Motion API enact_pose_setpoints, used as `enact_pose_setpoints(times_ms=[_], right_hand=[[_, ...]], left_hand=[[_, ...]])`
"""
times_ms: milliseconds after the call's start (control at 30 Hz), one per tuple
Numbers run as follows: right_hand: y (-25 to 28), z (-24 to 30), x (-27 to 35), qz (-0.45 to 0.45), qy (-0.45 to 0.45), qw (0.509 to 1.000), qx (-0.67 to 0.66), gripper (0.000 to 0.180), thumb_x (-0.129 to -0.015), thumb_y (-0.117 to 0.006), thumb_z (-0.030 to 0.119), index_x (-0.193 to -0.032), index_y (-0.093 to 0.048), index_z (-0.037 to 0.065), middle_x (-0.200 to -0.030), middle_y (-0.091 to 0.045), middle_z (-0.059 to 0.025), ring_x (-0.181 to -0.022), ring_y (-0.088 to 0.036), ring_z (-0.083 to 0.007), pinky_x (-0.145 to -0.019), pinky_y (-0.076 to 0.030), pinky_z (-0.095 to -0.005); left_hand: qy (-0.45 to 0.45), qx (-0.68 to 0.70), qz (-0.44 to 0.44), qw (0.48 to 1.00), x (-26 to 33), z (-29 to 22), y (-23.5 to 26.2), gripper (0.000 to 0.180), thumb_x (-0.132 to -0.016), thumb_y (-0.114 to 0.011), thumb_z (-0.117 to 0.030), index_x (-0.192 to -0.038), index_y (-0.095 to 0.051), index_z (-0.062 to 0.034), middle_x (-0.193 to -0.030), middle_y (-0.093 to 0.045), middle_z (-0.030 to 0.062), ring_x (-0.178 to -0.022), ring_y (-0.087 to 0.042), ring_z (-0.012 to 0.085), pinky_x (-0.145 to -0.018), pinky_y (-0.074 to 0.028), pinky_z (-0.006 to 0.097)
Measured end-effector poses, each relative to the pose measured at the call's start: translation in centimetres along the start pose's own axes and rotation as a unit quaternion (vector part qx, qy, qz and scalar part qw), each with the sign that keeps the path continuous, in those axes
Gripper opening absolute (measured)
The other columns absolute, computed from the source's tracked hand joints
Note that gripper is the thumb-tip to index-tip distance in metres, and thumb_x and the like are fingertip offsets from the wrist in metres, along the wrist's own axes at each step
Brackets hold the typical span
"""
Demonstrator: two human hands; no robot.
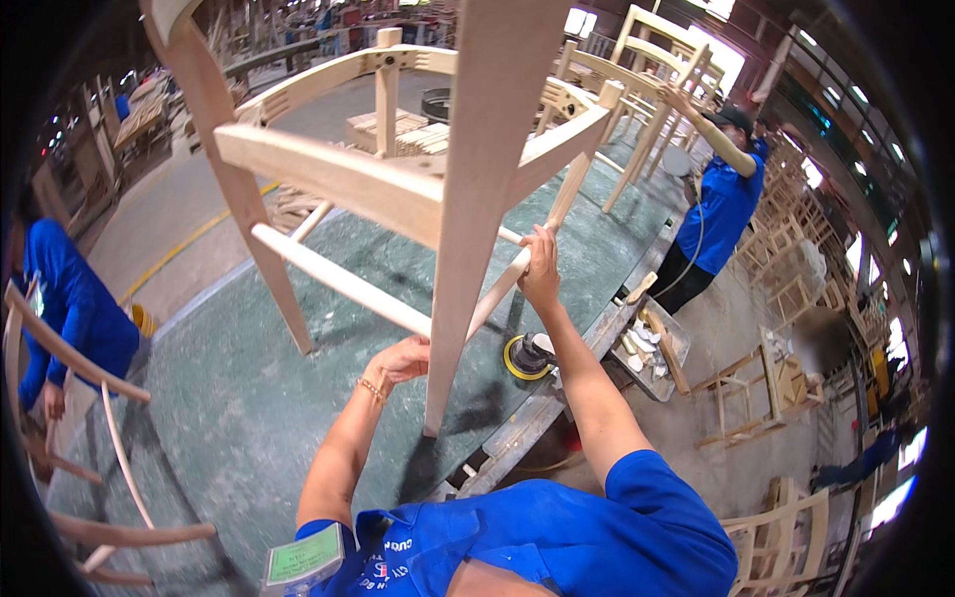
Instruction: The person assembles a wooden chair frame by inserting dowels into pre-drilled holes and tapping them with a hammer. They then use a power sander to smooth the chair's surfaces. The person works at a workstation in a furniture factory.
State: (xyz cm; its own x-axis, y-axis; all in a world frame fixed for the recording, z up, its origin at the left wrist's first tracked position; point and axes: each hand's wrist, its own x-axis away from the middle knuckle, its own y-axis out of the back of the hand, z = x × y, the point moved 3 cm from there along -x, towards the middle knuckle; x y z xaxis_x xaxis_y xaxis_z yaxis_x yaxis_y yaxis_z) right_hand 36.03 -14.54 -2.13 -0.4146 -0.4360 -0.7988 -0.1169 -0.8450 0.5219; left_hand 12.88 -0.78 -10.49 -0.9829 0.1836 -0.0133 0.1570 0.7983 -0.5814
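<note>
A bare wooden chair frame [333,171] stands on its legs on the green worktable, its near leg [460,239] rising tall before me. My right hand [540,267] has its fingers wrapped round the side stretcher between two legs. Low down by the near leg, my left hand [402,360] is closed on the frame where a round rung [343,282] meets that leg. Its fingertips are partly hidden behind the wood. An orbital sander with a yellow-rimmed pad [527,356] lies on the table just below my right hand.
The green worktable [249,398] ends at a rail on my right, where a tray of sanding scraps and blocks [652,348] hangs. A co-worker in blue [721,214] handles another chair beyond. At left, another person [75,298] stands near curved chair parts [129,535].
</note>
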Motion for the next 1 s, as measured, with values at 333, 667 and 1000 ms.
enact_pose_setpoints(times_ms=[333,667,1000], right_hand=[[0.5,0.1,0.0,-0.037,0.004,0.999,0.032,0.039,-0.068,-0.063,-0.006,-0.103,-0.052,0.007,-0.129,-0.046,-0.0163,-0.129,-0.038,-0.0421,-0.104,-0.038,-0.0474],[0.5,0.0,-0.1,-0.043,-0.009,0.999,0.023,0.038,-0.068,-0.066,-0.001,-0.103,-0.052,0.005,-0.129,-0.047,-0.0168,-0.129,-0.039,-0.0411,-0.106,-0.036,-0.0469],[0.6,-0.3,0.1,-0.053,-0.015,0.998,0.022,0.034,-0.071,-0.064,0.002,-0.103,-0.053,0.007,-0.130,-0.048,-0.0158,-0.130,-0.039,-0.0393,-0.107,-0.035,-0.0456]], left_hand=[[0.013,-0.026,0.043,0.999,-0.9,-0.4,0.0,0.036,-0.081,-0.074,-0.026,-0.102,-0.066,0.0016,-0.093,-0.067,0.0146,-0.087,-0.065,0.0267,-0.079,-0.054,0.040],[-0.034,0.099,0.046,0.993,-0.3,1.0,-1.5,0.047,-0.079,-0.075,-0.029,-0.111,-0.061,0.0028,-0.101,-0.063,0.0158,-0.094,-0.063,0.0272,-0.087,-0.053,0.044],[-0.114,-0.013,-0.219,0.969,1.7,1.7,-4.7,0.037,-0.085,-0.067,-0.029,-0.107,-0.061,0.0012,-0.090,-0.065,0.0108,-0.084,-0.064,0.0213,-0.080,-0.052,0.037]])
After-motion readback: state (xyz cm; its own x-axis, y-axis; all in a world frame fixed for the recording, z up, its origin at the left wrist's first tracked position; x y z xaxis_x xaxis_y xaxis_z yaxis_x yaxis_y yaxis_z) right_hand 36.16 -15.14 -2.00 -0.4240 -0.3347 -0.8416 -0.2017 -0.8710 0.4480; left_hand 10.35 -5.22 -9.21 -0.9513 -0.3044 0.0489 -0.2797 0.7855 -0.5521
